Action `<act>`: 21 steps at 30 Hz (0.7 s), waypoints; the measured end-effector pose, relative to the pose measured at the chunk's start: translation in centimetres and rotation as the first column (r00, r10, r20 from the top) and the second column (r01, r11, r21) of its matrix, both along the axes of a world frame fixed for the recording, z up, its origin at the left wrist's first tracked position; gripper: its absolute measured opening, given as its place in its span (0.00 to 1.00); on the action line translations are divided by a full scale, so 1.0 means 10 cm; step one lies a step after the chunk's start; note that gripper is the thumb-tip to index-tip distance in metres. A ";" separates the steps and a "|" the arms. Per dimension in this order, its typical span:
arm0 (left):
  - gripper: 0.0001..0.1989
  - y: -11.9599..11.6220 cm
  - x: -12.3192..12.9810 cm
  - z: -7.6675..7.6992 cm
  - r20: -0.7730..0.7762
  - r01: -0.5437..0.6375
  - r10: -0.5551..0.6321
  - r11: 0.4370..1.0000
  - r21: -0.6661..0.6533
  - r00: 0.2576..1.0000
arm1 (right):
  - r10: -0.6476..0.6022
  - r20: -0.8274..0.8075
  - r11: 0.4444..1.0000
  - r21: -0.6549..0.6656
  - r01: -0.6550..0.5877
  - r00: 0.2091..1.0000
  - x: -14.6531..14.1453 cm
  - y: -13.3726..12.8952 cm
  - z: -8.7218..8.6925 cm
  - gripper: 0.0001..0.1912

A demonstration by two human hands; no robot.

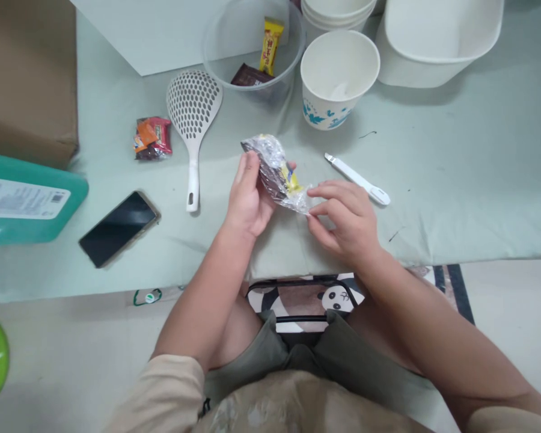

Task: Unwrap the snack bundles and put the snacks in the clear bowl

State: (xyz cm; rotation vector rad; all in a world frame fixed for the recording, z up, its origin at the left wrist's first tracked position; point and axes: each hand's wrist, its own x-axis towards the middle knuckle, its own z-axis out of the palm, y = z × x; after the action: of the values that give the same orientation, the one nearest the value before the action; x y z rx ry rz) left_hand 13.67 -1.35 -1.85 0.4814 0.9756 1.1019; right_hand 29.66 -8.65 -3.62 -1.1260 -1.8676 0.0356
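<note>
Between my hands, above the table, is a bundle of snack packets in clear plastic wrap, with dark brown and yellow packaging showing through. My left hand grips it from the left side, thumb on top. At the bundle's lower right end, the fingertips of my right hand pinch the loose edge of the wrap. A white utility knife lies just beyond my right hand. Left of my hands rests a white slotted skimmer, and past it a red and orange wrapped snack bundle.
Along the back stand a clear plastic bowl with yellow and brown snack packets, a paper cup, stacked cups and a white tub. A phone, a teal bottle and a cardboard box occupy the left.
</note>
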 end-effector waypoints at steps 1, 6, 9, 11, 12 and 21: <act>0.20 0.03 -0.02 0.02 -0.005 -0.032 0.032 0.999 -0.016 0.999 | 0.033 0.009 0.999 -0.017 -0.032 0.999 -0.02 -0.02 0.00 0.08; 0.22 0.04 -0.07 0.02 -0.079 -0.033 0.033 0.999 0.003 0.996 | 0.198 0.020 0.974 -0.114 -0.195 0.980 -0.07 -0.06 0.02 0.05; 0.27 -0.04 -0.08 -0.02 -0.166 0.099 -0.087 0.993 0.061 0.982 | 0.102 -0.109 0.987 -0.110 -0.114 0.989 -0.04 -0.03 0.06 0.03; 0.30 -0.11 -0.07 -0.05 -0.205 0.214 -0.192 0.972 0.095 0.960 | 0.006 -0.174 0.993 -0.115 -0.027 0.985 -0.01 0.01 0.07 0.04; 0.30 -0.14 -0.07 -0.05 -0.216 0.276 -0.248 0.955 0.110 0.944 | -0.018 -0.184 0.992 -0.123 -0.005 0.983 0.01 0.02 0.07 0.03; 0.33 -0.19 -0.04 -0.09 -0.464 0.583 -0.414 0.750 0.314 0.783 | -0.151 -0.170 0.946 -0.310 0.093 0.974 -0.03 0.02 -0.03 0.03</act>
State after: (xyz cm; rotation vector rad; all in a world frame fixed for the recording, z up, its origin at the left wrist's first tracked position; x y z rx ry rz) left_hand 13.26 -3.28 -2.73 1.2978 0.8265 0.7264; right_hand 29.34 -8.46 -3.97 -1.3933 -1.6519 0.3571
